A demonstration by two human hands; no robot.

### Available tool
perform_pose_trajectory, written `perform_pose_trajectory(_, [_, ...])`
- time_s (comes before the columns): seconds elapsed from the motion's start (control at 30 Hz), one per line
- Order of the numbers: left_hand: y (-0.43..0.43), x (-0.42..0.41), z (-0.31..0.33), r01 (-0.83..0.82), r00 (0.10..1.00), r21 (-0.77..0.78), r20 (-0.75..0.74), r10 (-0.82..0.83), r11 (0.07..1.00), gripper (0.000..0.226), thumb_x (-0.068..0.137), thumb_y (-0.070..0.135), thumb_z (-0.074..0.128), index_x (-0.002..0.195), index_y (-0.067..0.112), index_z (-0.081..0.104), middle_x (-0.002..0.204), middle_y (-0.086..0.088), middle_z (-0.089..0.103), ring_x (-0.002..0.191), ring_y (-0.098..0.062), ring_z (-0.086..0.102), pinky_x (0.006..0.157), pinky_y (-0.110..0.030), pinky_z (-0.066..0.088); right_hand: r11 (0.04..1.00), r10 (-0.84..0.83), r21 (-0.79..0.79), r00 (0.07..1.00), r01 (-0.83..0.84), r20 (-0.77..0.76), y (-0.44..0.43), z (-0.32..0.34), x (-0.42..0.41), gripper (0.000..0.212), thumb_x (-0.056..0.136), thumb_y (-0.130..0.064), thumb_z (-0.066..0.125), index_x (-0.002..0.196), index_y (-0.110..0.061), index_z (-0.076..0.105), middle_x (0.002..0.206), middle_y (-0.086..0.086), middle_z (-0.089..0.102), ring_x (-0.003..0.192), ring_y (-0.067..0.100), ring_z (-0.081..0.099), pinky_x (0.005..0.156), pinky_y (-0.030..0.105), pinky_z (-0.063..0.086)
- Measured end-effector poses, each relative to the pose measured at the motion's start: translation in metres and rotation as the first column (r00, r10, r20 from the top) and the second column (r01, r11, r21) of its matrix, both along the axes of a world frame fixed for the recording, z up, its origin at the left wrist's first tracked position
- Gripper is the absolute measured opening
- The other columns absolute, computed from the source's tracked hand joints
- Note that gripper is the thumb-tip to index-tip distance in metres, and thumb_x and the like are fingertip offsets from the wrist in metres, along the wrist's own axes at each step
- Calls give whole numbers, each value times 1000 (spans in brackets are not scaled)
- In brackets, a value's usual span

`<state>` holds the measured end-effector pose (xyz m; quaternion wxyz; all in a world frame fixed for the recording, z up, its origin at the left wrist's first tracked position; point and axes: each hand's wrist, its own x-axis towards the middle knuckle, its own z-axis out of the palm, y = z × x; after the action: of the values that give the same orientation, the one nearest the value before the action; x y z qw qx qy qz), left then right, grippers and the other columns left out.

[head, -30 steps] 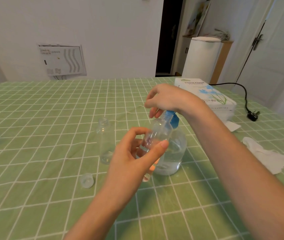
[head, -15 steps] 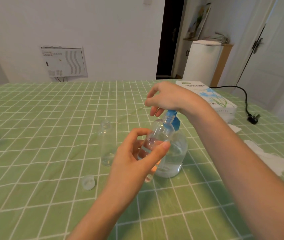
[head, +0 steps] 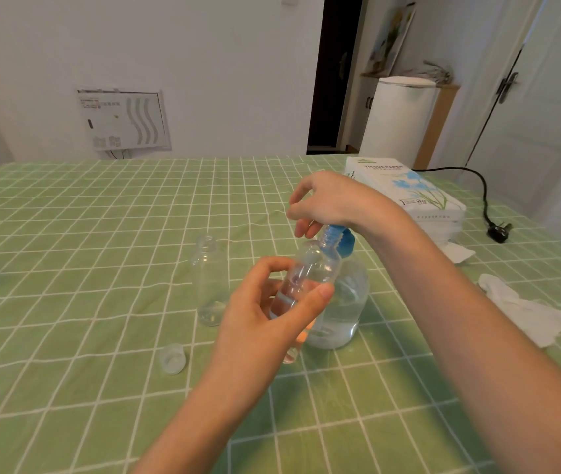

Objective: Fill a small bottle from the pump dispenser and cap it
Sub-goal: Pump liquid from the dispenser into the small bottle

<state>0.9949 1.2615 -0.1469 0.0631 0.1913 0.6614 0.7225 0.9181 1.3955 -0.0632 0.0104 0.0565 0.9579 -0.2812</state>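
1. Left hand gripped a small clear bottle, tilted, lifted off the green checked tablecloth, its mouth up against the blue pump head.
2. Right hand rested on top of the pump dispenser, palm pressing the head, fingers loosely curled.
3. Dispenser stood upright, clear liquid in its lower part.
4. A second clear bottle stood uncapped just left of the hands.
5. A translucent cap lay on the cloth, near and left of the left wrist.
6. Tissue box and crumpled tissue lay to the right.
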Motion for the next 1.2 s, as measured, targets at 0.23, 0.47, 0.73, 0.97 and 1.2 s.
perform_pose_trajectory(0.23, [0, -1, 2, 5, 1000, 9, -22, -5, 1000, 23, 67, 40, 71, 87, 33, 64, 71, 5, 69, 67, -19, 62, 50, -18, 46, 1000, 8, 13, 999, -8, -44, 1, 10, -1, 38, 90, -22, 55, 120, 1, 58, 80, 4, 73, 76, 18, 61, 84, 36, 53])
perform_pose_trajectory(0.47, [1, 0, 3, 0, 1000, 16, -12, 0, 1000, 28, 67, 42, 77, 88, 30, 64, 71, 5, 68, 67, -20, 62, 50, -18, 47, 1000, -9, 6, 1000, 9, 5, 1, 6, -3, 34, 89, -20, 58, 115, 2, 62, 103, 18, 72, 105, 35, 65, 95, 47, 51])
perform_pose_trajectory(0.73, [0, -1, -2, -10, 1000, -19, 7, 10, 1000, 26, 65, 41, 72, 87, 31, 64, 73, 0, 70, 63, -17, 62, 49, -20, 46, 1000, -17, -4, 999, 17, 32, 1, -4, -2, 30, 89, -22, 60, 112, -2, 63, 106, 18, 71, 102, 32, 67, 93, 45, 52])
perform_pose_trajectory(0.97, [2, -1, 1, -11, 1000, 14, -2, 11, 1000, 24, 65, 41, 71, 87, 32, 64, 66, 8, 67, 65, -16, 61, 51, -17, 46, 1000, -11, 29, 999, 12, -32, 2, 9, -3, 34, 90, -21, 57, 115, 2, 62, 92, 11, 75, 79, 24, 66, 77, 35, 53])
perform_pose_trajectory(1.2, [1, 0, 1, -12, 1000, 14, -1, 12, 1000, 23, 65, 42, 71, 85, 33, 64, 67, 6, 67, 62, -15, 60, 50, -16, 45, 1000, -22, -13, 1000, 21, -5, 1, 3, -4, 37, 87, -18, 59, 117, 4, 61, 111, 22, 69, 107, 36, 64, 95, 47, 51])
